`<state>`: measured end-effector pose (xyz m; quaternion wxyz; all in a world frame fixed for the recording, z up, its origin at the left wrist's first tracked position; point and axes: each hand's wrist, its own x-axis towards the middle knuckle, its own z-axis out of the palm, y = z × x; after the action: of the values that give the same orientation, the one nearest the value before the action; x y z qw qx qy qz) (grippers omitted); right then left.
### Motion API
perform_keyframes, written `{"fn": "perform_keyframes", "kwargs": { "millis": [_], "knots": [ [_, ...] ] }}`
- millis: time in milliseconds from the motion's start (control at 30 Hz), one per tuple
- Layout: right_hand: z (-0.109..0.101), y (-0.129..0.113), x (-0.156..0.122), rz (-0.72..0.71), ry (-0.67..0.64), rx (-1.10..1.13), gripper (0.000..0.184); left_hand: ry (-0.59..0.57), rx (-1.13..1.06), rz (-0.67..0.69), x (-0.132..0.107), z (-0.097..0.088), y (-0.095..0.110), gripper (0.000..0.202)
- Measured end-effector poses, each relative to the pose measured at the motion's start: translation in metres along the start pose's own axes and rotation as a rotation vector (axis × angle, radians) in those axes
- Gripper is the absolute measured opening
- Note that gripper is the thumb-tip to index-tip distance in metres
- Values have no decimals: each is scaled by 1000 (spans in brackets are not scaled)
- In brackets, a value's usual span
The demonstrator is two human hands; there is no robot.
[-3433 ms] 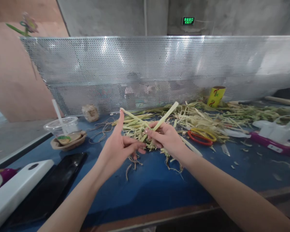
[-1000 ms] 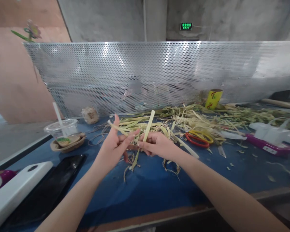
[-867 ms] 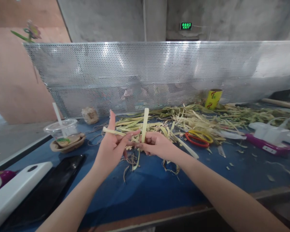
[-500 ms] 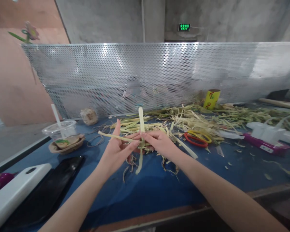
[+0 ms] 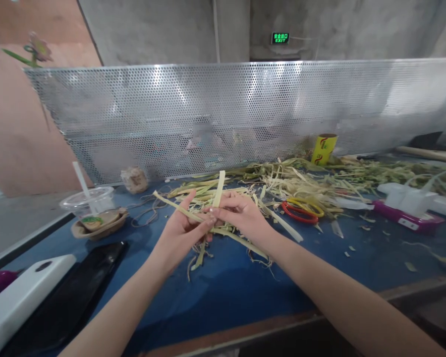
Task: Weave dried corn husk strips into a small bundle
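Pale green strips of dried plant leaf cross between my fingertips over the middle of the table. My left hand [image 5: 184, 229] is closed, thumb pressed against the fingers, and pinches the crossing. One leaf strip [image 5: 171, 203] sticks out from it to the upper left. My right hand [image 5: 238, 213] meets it from the right and pinches the strips with thumb and forefinger. An upright strip [image 5: 219, 188] rises from this pinch. Another strip [image 5: 245, 242] slants out below my right hand to the lower right. How the strips interlock is hidden by my fingers.
Beyond my hands lies a heap of dry leaf strips [image 5: 293, 183]. Red and yellow rings [image 5: 301, 213], a power strip [image 5: 409, 218] and a yellow tube [image 5: 324, 149] are on the right. A plastic cup [image 5: 89, 201] and a black phone-like slab [image 5: 70, 292] are on the left.
The upright strip now leans right and stands a little lower. A strip now slants to the lower right beneath my right hand. My right hand's fingers have curled in more.
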<state>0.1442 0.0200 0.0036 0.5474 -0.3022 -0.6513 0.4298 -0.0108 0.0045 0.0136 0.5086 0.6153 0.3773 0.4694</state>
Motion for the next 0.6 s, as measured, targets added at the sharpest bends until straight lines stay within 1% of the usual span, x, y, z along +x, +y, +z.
{"fn": "perform_keyframes", "kwargs": {
  "millis": [100, 233, 333, 400, 467, 533, 600],
  "knots": [
    [-2, 2, 1, -21, 17, -41, 12, -60, -5, -59, 0, -1, -1, 110],
    [-5, 6, 2, -26, 54, -82, 10, -127, 65, -98, 0, -2, 0, 106],
    [-9, 4, 3, -53, 66, -107, 12, -116, 73, -68, 0, -3, 0, 99],
    [-11, 0, 3, -31, 4, -172, 19, -90, 65, -30, 2, -5, -1, 96],
    [-14, -5, 3, 35, -127, -203, 28, -79, 58, 9, 3, -9, -2, 96],
    [-16, -8, 3, 113, -271, -170, 35, -72, 50, 42, 5, -12, -2, 101],
    [-17, -10, 2, 169, -357, -125, 37, -61, 46, 59, 5, -13, -2, 108]
  ]
}}
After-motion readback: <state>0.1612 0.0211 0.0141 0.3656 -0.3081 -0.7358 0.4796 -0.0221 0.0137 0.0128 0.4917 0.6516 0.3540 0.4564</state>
